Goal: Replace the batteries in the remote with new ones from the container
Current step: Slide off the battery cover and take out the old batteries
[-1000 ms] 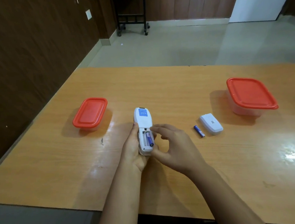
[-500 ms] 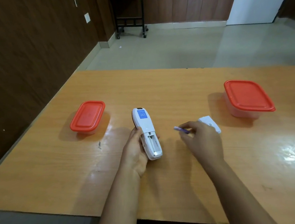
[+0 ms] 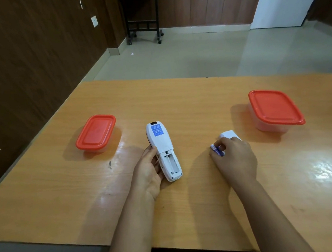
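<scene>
Person's left hand [image 3: 149,172] is cupped around the white plastic remote [image 3: 163,152], which lies back-up on the orange wooden table [image 3: 179,108] with its battery bay open and empty. Right hand [image 3: 236,156] sits low on the table, fingers pinched on small blue-purple batteries [image 3: 217,150], right in front of the white battery cover [image 3: 228,135]. Two clear tubs, a small red-lidded container [image 3: 96,133] on the left and a bigger red-lidded container [image 3: 274,110] on the right, both closed.

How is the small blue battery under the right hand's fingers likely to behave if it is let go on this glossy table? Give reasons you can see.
The battery looks cylindrical, so it would probably roll. The table is glossy and looks flat, so it would offer little grip. The battery is small against the right hand, so likely light and easily nudged.
</scene>
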A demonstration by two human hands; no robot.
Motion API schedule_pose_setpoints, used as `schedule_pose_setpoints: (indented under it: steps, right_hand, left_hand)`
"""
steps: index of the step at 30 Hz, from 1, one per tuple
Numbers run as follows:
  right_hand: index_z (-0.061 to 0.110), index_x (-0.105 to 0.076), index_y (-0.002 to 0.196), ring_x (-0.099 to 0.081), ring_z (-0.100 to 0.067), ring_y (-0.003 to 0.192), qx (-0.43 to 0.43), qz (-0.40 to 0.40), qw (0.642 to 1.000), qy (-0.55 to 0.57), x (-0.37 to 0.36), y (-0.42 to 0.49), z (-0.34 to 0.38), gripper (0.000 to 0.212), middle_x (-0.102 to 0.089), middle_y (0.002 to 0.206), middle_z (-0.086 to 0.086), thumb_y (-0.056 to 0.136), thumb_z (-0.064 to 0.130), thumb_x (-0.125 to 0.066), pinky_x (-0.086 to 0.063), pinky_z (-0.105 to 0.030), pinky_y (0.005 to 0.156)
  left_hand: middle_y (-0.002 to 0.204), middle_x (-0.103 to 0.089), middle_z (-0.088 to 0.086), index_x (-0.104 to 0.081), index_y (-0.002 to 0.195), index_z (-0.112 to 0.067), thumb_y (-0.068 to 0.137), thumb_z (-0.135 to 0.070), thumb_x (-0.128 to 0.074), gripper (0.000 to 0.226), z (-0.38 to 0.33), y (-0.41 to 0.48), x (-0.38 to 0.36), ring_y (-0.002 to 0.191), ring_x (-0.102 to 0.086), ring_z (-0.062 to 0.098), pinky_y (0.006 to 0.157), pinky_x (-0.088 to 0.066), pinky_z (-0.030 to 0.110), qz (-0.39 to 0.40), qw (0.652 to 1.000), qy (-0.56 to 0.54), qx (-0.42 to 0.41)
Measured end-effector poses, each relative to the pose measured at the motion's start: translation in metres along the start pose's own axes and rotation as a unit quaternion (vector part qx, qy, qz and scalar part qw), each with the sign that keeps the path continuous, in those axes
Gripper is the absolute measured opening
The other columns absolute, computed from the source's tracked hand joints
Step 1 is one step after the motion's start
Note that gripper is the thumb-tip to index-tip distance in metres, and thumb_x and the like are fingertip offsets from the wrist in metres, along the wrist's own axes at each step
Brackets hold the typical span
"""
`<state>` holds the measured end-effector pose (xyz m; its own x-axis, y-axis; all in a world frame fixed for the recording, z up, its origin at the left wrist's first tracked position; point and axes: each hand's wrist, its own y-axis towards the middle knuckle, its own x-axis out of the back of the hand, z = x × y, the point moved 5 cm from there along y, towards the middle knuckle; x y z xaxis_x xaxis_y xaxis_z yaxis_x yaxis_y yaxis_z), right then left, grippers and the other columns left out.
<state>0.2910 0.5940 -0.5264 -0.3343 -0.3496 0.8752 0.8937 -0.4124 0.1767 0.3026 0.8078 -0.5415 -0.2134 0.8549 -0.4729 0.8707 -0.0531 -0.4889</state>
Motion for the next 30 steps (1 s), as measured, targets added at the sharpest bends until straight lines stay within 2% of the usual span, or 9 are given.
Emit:
schedule_pose_setpoints:
  steps: [4, 7, 9, 11, 15, 18, 20, 24, 30]
  right_hand:
    - [0.026, -0.066, 0.107, -0.054, -0.016, 0.094, 0.056, 0.020, 0.987, 0.146, 0.004, -0.010, 0.027, 0.027, -0.062, 0.094, 0.007, 0.084, 0.041, -0.063, -0.044, -0.031, 0.074]
    - [0.032, -0.056, 0.124, -0.054, -0.007, 0.090, 0.104, 0.143, 0.958, 0.224, -0.010, -0.032, 0.060, 0.049, -0.058, 0.105, 0.011, 0.079, 0.049, -0.066, -0.044, -0.024, 0.077]
    - [0.032, -0.048, 0.132, -0.054, -0.008, 0.098, 0.114, 0.189, 0.950, 0.222, -0.021, -0.042, 0.070, 0.064, -0.054, 0.109, 0.010, 0.074, 0.051, -0.070, -0.043, -0.024, 0.079]
    - [0.031, -0.051, 0.128, -0.054, -0.010, 0.101, 0.122, 0.171, 0.955, 0.211, -0.024, -0.044, 0.073, 0.062, -0.050, 0.101, 0.011, 0.072, 0.045, -0.073, -0.042, -0.025, 0.078]
    - [0.031, -0.060, 0.115, -0.057, -0.011, 0.098, 0.103, 0.150, 0.960, 0.214, -0.026, -0.037, 0.066, 0.046, -0.054, 0.097, 0.011, 0.071, 0.041, -0.071, -0.043, -0.027, 0.078]
    - [0.030, -0.060, 0.117, -0.055, -0.014, 0.099, 0.091, 0.141, 0.968, 0.188, -0.026, -0.032, 0.055, 0.047, -0.057, 0.102, 0.006, 0.074, 0.047, -0.068, -0.043, -0.029, 0.080]
    - [0.028, -0.061, 0.114, -0.054, -0.016, 0.097, 0.080, 0.128, 0.975, 0.165, -0.024, -0.028, 0.046, 0.044, -0.055, 0.100, 0.005, 0.075, 0.048, -0.067, -0.041, -0.030, 0.076]
    - [0.024, -0.061, 0.101, -0.053, -0.019, 0.093, 0.060, 0.102, 0.986, 0.114, -0.021, -0.020, 0.030, 0.035, -0.054, 0.095, 0.003, 0.077, 0.049, -0.062, -0.039, -0.031, 0.068]
    - [0.022, -0.063, 0.101, -0.053, -0.020, 0.091, 0.075, 0.090, 0.988, 0.102, -0.024, -0.023, 0.032, 0.039, -0.054, 0.094, 0.002, 0.073, 0.050, -0.064, -0.038, -0.030, 0.068]
  left_hand:
    - [0.112, -0.066, 0.006, -0.057, 0.128, -0.019, 0.098, -0.022, -0.046, 0.032, -0.003, -0.001, 0.000, 0.091, -0.064, 0.017, 0.071, -0.053, 0.035, -0.005, 1.000, -0.019, -0.006]
    - [0.102, -0.069, 0.005, -0.056, 0.128, -0.017, 0.098, -0.020, -0.045, 0.032, -0.002, -0.002, -0.004, 0.087, -0.066, 0.017, 0.069, -0.055, 0.033, -0.005, 1.000, -0.009, -0.012]
    - [0.099, -0.071, 0.005, -0.058, 0.126, -0.015, 0.098, -0.022, -0.045, 0.032, -0.001, -0.004, -0.007, 0.082, -0.068, 0.015, 0.056, -0.055, 0.025, -0.003, 1.000, -0.002, -0.002]
    - [0.102, -0.071, 0.005, -0.059, 0.125, -0.013, 0.097, -0.027, -0.046, 0.034, 0.001, -0.005, -0.009, 0.083, -0.068, 0.014, 0.050, -0.051, 0.021, -0.007, 1.000, 0.021, 0.014]
    - [0.116, -0.068, 0.009, -0.059, 0.123, -0.011, 0.098, -0.032, -0.044, 0.036, 0.003, -0.005, -0.010, 0.098, -0.066, 0.020, 0.066, -0.053, 0.028, 0.009, 0.998, 0.048, 0.035]
    - [0.111, -0.069, 0.002, -0.062, 0.114, -0.018, 0.098, -0.030, -0.044, 0.027, -0.002, -0.005, -0.009, 0.101, -0.065, 0.017, 0.076, -0.051, 0.030, -0.002, 0.997, 0.079, -0.004]
    - [0.107, -0.068, -0.004, -0.060, 0.112, -0.022, 0.098, -0.028, -0.045, 0.022, -0.009, -0.005, -0.005, 0.099, -0.064, 0.014, 0.084, -0.047, 0.032, -0.044, 0.992, 0.106, -0.052]
    - [0.104, -0.069, -0.004, -0.061, 0.111, -0.023, 0.098, -0.027, -0.044, 0.022, -0.015, -0.009, -0.004, 0.092, -0.065, 0.014, 0.079, -0.045, 0.030, -0.065, 0.988, 0.113, -0.083]
    - [0.102, -0.070, -0.005, -0.066, 0.103, -0.024, 0.099, -0.027, -0.042, 0.024, -0.011, -0.014, -0.013, 0.092, -0.066, 0.013, 0.082, -0.046, 0.030, -0.042, 0.984, 0.154, -0.080]
